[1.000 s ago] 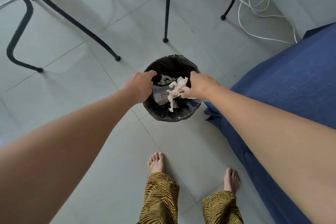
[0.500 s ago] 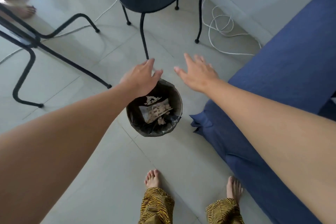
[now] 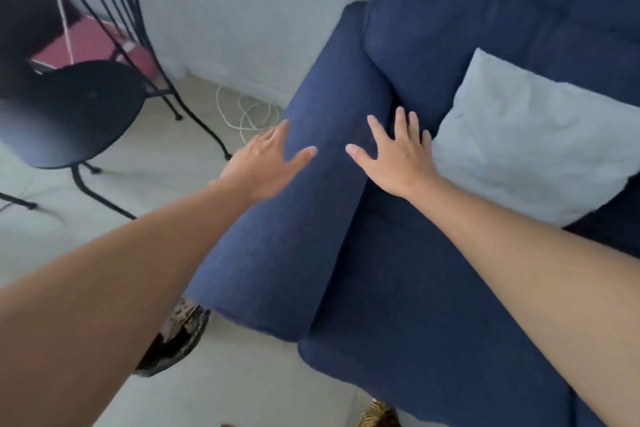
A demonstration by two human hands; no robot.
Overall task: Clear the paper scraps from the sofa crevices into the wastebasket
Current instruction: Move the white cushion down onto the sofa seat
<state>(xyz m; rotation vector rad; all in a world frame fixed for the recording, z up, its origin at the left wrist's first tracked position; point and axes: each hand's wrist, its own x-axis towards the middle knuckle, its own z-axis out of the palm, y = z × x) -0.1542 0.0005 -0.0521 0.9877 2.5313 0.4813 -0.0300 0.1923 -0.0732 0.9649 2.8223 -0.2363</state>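
Two empty hands spread flat over the blue sofa armrest, left hand at its outer edge, right hand above the crevice, wastebasket on the floor beside the armrest's front corner, pale cushion just right.

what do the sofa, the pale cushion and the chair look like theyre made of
Sofa: woven fabric upholstery, matte navy, with a fine heathered weave.
Pale cushion: soft cloth cover, probably cotton-like, light grey and wrinkled.
Chair: thin black rods, likely painted metal; smooth dark round seat, wood or plastic unclear.

Soft even daylight, you see no glare, motion blur smearing the chair at upper left, wide-angle bending at edges.
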